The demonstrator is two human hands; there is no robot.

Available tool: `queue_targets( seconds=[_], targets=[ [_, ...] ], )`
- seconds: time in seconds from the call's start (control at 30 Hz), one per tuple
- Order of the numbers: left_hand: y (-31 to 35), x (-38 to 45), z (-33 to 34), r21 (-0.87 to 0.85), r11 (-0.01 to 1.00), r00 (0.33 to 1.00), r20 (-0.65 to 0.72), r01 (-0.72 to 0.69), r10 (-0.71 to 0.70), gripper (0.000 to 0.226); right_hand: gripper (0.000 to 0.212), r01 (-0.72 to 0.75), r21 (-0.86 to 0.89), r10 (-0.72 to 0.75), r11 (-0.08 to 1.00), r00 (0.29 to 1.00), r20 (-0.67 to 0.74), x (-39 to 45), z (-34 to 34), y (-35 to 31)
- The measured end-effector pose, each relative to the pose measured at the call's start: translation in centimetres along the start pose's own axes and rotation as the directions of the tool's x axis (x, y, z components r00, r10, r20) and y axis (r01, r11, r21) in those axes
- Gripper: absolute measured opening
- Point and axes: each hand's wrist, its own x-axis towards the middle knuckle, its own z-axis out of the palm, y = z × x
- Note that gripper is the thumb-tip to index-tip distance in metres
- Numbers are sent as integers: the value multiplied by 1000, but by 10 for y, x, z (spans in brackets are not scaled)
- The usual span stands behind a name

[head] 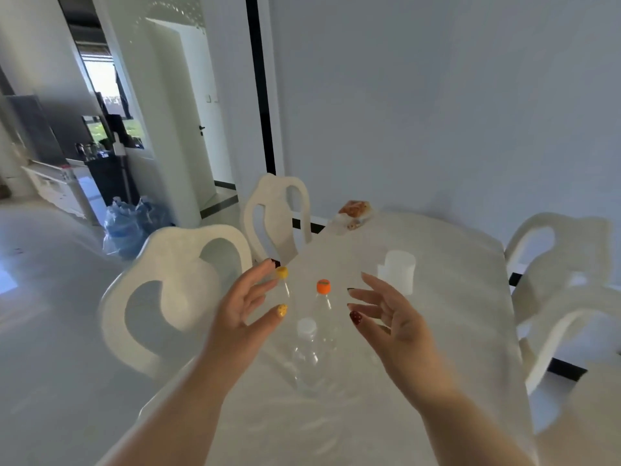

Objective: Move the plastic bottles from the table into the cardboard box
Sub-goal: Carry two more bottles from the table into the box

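Note:
Three clear plastic bottles stand upright on the white table (453, 331). The white-capped bottle (307, 358) is nearest me, the orange-capped bottle (323, 297) stands behind it, and the yellow-capped bottle (283, 284) is at the left. My left hand (245, 311) hovers open just left of the yellow-capped bottle, its fingertips close to the cap. To the right of the orange-capped bottle, my right hand (386, 317) is open with fingers spread. Neither hand holds anything. No cardboard box is in view.
A white cylindrical container (398, 270) stands behind my right hand. A wrapped food packet (353, 211) lies at the table's far end. White chairs (174, 294) flank the table on the left and right. Blue water jugs (127, 227) sit on the floor at the left.

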Motion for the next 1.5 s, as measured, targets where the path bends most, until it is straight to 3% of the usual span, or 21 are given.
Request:
queue_targets(
  seconds=[0.2, 0.4, 0.53, 0.7, 0.8, 0.93, 1.1, 1.3, 1.5],
  targets=[
    [-64, 51, -31, 72, 997, 996, 81, 22, -28, 57, 56, -105, -170, 96, 980, 994, -59, 29, 56, 33],
    [-128, 108, -58, 129, 991, 965, 258, 17, -51, 61, 52, -266, -274, 180, 924, 937, -301, 44, 108, 66],
    [-162, 136, -58, 216, 976, 944, 320, 12, -82, 68, 54, -379, -367, 204, 850, 878, -434, 49, 127, 85],
    [-191, 159, -40, 281, 947, 881, 392, 158, -263, 76, 67, -558, -456, 323, 693, 807, -495, 57, 144, 111],
    [-198, 166, -30, 321, 929, 870, 387, 183, -305, 68, 56, -620, -465, 365, 632, 768, -527, 57, 149, 125],
    [-203, 176, -21, 341, 913, 885, 322, 223, -336, 53, 39, -657, -417, 370, 628, 724, -583, 55, 154, 137],
    [-210, 185, -18, 332, 913, 882, 321, 238, -347, 34, 37, -648, -359, 364, 672, 711, -602, 54, 160, 142],
    [-211, 172, -27, 236, 944, 903, 310, 229, -297, 24, 34, -634, -340, 346, 694, 709, -615, 52, 162, 140],
    [-191, 158, -41, 125, 983, 909, 381, 131, -170, 20, 31, -563, -302, 276, 769, 719, -637, 33, 155, 118]
  ],
)
